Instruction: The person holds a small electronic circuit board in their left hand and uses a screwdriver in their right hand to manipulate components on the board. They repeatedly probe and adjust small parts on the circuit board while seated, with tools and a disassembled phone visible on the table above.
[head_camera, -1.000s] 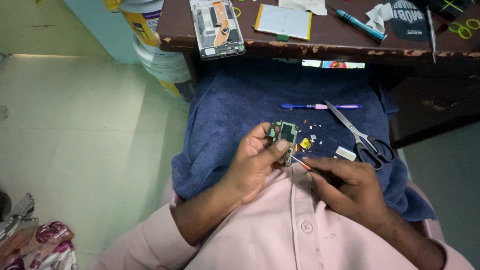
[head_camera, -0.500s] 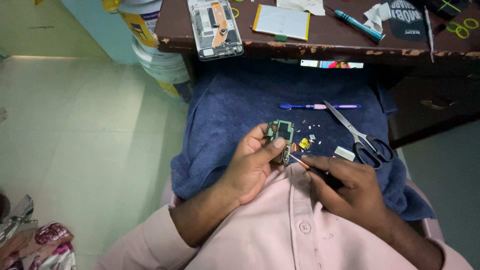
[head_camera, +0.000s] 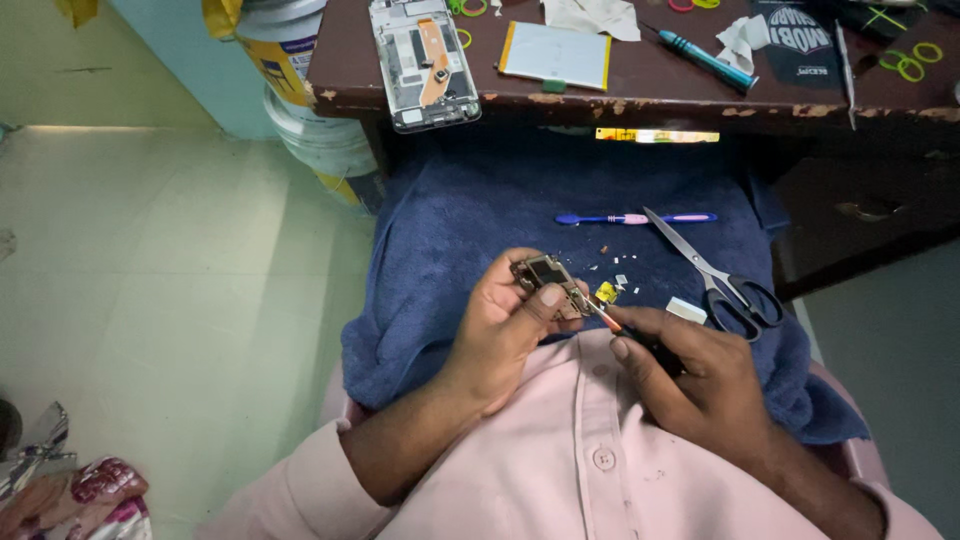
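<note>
My left hand (head_camera: 505, 325) grips a small circuit board (head_camera: 547, 274) over a dark blue towel (head_camera: 480, 210) spread on my lap. In my right hand (head_camera: 700, 375) is a thin dark-handled tool (head_camera: 640, 340), its tip touching the board's right edge. Small loose parts, one of them yellow (head_camera: 606, 291), lie on the towel just right of the board.
Scissors (head_camera: 715, 275), a blue and pink toothbrush (head_camera: 635, 218) and a small white block (head_camera: 686, 310) lie on the towel. On the brown desk (head_camera: 640, 95) beyond sit an opened phone frame (head_camera: 424, 58), a flat battery (head_camera: 556, 55) and a teal screwdriver (head_camera: 705, 58). Paint buckets (head_camera: 300, 110) stand left.
The board has turned in my left hand so its brownish side now faces up. The right hand has shifted slightly, the tool tip staying at the board.
</note>
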